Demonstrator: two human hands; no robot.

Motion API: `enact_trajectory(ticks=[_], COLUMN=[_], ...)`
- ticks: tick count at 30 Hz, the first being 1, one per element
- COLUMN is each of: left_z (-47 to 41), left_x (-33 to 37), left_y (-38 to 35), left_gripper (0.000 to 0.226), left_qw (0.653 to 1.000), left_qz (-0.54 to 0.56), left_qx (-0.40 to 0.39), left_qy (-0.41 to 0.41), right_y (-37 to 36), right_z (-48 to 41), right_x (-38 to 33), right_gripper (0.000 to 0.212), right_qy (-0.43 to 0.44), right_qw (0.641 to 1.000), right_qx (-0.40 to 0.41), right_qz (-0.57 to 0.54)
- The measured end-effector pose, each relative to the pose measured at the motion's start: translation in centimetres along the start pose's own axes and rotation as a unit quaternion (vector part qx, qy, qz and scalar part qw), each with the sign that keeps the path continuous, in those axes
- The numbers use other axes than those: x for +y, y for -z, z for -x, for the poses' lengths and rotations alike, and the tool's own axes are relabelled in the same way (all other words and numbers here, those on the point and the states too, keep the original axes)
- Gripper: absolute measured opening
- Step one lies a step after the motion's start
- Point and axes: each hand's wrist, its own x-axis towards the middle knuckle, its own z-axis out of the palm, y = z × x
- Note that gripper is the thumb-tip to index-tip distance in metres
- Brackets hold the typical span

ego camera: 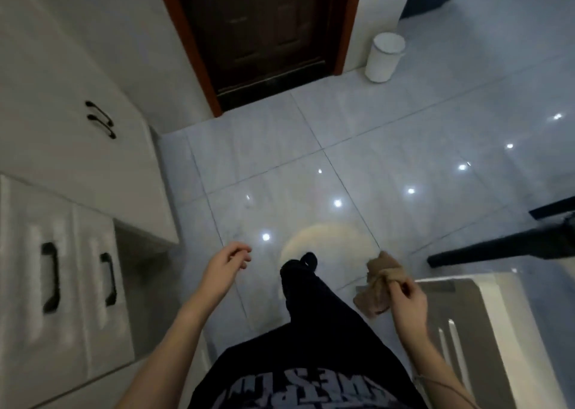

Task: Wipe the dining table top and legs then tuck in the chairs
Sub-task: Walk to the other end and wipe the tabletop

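— Where's the cloth (376, 284)?
— Bunched in the right hand (406, 298), with the fingers curled round it. The left hand (227, 264) hangs loosely curled, holding nothing.
— And the surface (497, 315)?
— Just right of the right hand, blurred and cut off by the frame. Beyond it is possibly a chair leg (497, 248), mostly out of view.

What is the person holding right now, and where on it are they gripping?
The right hand grips a brown cloth, bunched around its middle, with loose ends sticking out. The left hand holds nothing.
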Motion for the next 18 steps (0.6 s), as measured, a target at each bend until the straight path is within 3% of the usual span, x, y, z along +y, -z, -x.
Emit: enact_trajectory(ticks=[12,18], left_z=[-17.3,-29.3], left_x=[11.8,18.8], left_y=[1.0,-2.3], left_gripper=[0.018,0.018], left_qw=[0.996,0.996], left_qz=[-0.039,-0.079], left_qx=[0.059,0.006], left_qy=[0.046,0.027], right_y=[-6.0,-5.4], right_z=[-20.0,-29.7], right_x=[-16.1,-18.9], right_gripper=[0.016,0.011], right_qy=[0.047,0.031], right_qw=[0.998,0.995], right_qx=[-0.012,0.05], right_qz=[-0.051,-0.076])
